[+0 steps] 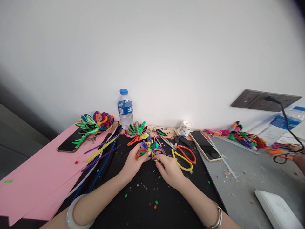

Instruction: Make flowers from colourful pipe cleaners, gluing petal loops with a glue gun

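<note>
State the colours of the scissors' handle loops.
Red loop, yellow loop; seen best in the head view.

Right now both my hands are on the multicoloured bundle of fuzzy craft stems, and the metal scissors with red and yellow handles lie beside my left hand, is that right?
Not quite: the head view shows the red-and-yellow-handled scissors beside your right hand, not your left hand. Both hands are indeed on the bundle.

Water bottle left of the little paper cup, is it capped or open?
Capped: a blue cap sits on top of the upright water bottle. How tightly, I can't tell.
</note>
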`<state>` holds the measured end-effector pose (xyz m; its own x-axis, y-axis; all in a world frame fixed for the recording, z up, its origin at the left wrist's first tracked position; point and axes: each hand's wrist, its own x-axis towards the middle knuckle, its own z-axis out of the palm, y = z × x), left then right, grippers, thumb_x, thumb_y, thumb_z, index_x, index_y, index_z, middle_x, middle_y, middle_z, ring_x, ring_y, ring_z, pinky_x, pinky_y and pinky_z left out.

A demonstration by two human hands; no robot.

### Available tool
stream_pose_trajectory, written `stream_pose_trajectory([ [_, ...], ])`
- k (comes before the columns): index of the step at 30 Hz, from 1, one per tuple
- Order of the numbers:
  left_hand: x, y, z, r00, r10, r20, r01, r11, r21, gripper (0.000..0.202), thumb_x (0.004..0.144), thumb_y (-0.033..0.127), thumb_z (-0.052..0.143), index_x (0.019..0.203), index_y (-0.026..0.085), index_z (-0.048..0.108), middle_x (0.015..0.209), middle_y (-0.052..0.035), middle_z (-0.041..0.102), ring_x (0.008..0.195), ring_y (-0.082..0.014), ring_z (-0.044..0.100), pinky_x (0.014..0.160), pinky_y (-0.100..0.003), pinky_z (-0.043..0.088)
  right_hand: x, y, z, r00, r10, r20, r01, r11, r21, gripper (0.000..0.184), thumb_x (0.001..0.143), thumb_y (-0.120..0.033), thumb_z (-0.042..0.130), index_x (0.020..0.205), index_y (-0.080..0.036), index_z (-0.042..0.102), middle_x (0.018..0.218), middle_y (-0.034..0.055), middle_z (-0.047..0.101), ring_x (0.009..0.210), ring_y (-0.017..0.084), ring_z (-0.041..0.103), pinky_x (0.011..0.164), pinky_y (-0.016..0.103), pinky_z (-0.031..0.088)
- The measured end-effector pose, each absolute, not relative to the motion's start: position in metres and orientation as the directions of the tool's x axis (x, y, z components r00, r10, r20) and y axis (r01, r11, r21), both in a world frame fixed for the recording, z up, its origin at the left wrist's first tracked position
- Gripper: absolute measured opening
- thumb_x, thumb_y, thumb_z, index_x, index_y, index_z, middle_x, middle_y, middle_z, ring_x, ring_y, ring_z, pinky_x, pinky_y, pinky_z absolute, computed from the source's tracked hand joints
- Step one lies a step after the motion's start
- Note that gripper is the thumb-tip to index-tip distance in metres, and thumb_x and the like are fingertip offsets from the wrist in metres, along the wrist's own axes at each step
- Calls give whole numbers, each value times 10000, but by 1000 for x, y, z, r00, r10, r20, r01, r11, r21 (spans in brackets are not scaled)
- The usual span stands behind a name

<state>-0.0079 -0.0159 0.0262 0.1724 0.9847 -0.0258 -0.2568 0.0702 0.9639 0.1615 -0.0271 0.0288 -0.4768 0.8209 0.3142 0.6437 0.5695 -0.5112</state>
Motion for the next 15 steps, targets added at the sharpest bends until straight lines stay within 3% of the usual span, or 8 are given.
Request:
stream_pose_trajectory([
  [15,-8,-15,24,180,983,-41,-256,87,963,318,772,298,630,1061,183,561,1060,-62,660,969,-235,629,848,-401,528,161,-29,29,-482,829,285,661,557,-503,170,897,-198,392,984,-195,538,877,52,651,784,181,626,680,266,445],
])
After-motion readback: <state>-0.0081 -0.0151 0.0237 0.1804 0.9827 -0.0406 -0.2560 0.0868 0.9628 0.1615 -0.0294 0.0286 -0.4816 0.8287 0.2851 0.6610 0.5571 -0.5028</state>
